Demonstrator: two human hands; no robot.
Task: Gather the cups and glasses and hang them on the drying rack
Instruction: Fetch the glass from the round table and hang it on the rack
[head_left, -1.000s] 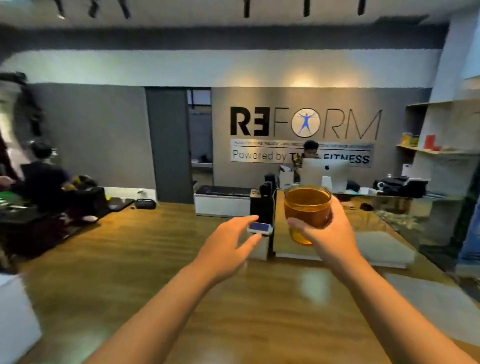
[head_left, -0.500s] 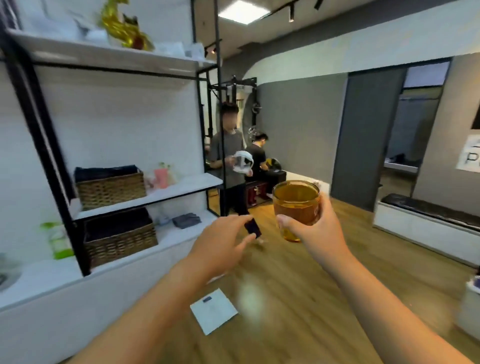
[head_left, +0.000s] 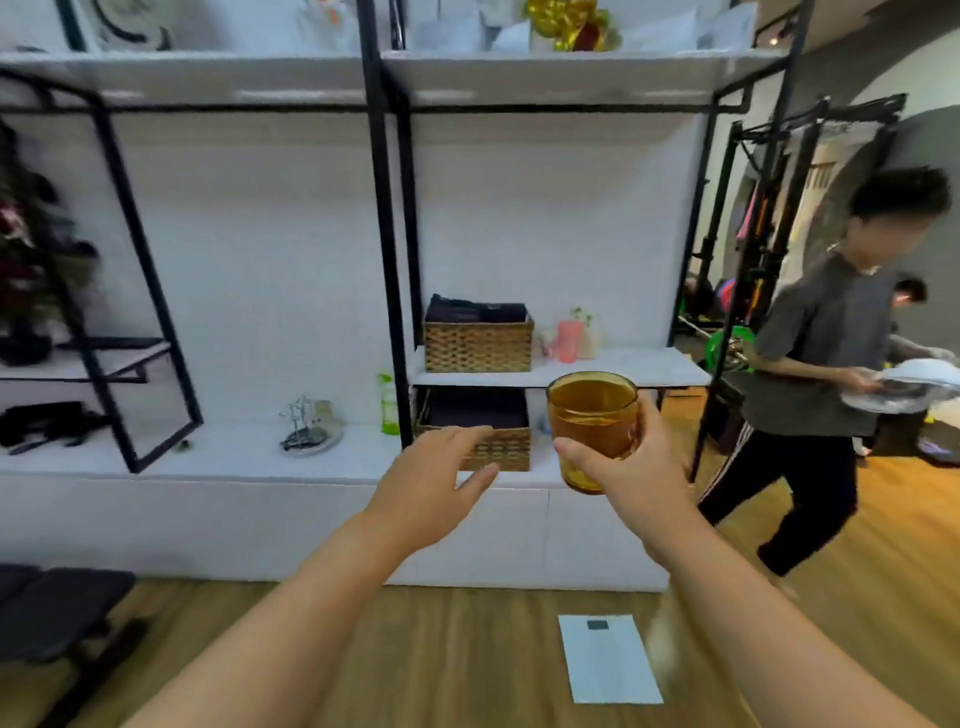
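My right hand (head_left: 631, 467) holds an amber glass (head_left: 592, 415) upright in front of me, fingers wrapped around its lower half. My left hand (head_left: 431, 478) floats to the left of the glass, fingers apart and empty. A small metal drying rack (head_left: 307, 423) with thin upright prongs stands on a round tray on the white counter (head_left: 208, 452), well to the left of both hands and beyond them.
A black-framed shelf unit (head_left: 387, 208) lines the white wall, with two wicker baskets (head_left: 478, 340), a pink cup (head_left: 570, 340) and a green bottle (head_left: 387, 405). A person (head_left: 815, 364) carrying plates walks at the right. A white scale (head_left: 608, 657) lies on the wooden floor; a black bench (head_left: 57, 613) sits lower left.
My view has swung left from the reception desk to face the shelf unit. The glass stays in my right hand. The small dark object seen at my left fingertips earlier is no longer visible.
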